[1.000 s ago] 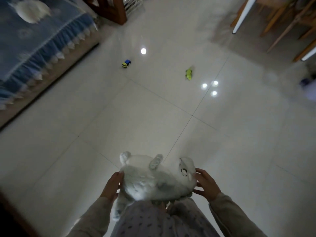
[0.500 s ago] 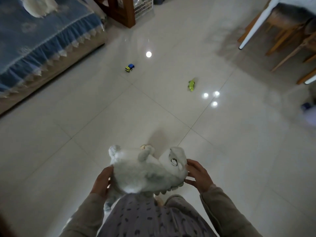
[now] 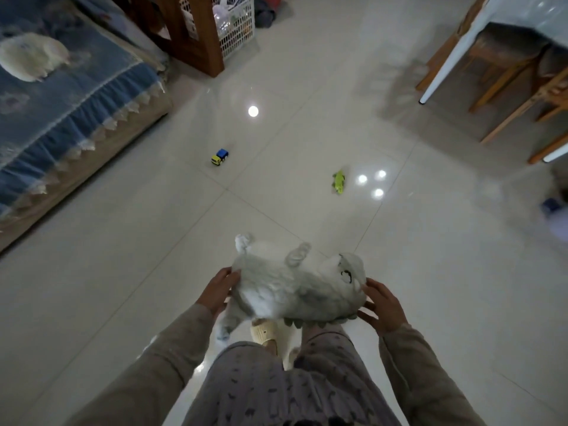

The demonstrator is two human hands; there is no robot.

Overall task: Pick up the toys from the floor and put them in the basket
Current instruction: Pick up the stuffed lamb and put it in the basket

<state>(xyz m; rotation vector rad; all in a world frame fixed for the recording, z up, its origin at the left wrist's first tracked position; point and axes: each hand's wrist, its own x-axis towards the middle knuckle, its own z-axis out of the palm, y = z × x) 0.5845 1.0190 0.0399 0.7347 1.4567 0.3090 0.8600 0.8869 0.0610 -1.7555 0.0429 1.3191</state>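
Note:
A grey-white plush animal (image 3: 292, 287) lies on its back in the air in front of me. My left hand (image 3: 218, 289) presses its rear end and my right hand (image 3: 382, 304) presses its head, so both hold it between them. On the floor ahead sit a small blue and yellow toy truck (image 3: 220, 157) and a small green toy (image 3: 338, 182). A white lattice basket (image 3: 236, 24) with several things in it stands at the far top, behind a wooden post.
A bed with a blue frilled cover (image 3: 70, 96) runs along the left, a white plush (image 3: 30, 58) on it. A wooden post (image 3: 196, 32) stands beside the basket. A table leg (image 3: 442, 63) and wooden chairs (image 3: 516, 87) fill the top right. My slippered foot (image 3: 265, 332) is below the plush.
I have moved forward over the floor with the plush held between both hands. The basket, the post and the table have come further into view, and the two small toys are nearer.

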